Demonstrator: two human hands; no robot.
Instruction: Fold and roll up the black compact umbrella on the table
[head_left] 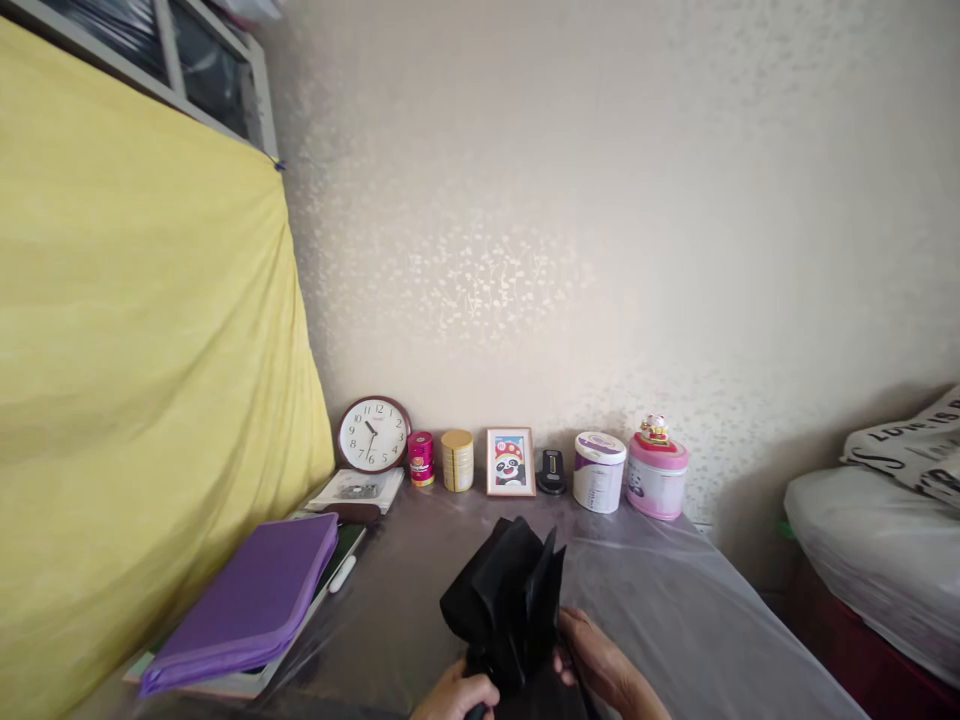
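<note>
A black folding umbrella [502, 590], collapsed with its cloth folds loose and flaring at the top, is held over the near part of the table. My left hand [459, 692] is closed around its dark handle at the bottom edge of the view. On the right side, my right hand [596, 660] has its fingers curled against the umbrella's cloth and pinches at its edge; the fingertips are partly hidden behind the folds. The lower end of the umbrella runs out of view.
Left on the table [675, 600] lies a purple zip folder [247, 595] over a board, beside a white pen-like stick [343, 574]. Along the wall stand a clock [374, 434], a pink tin [421, 460], a yellow canister [457, 462], a panda picture frame [511, 463] and two tubs [598, 475].
</note>
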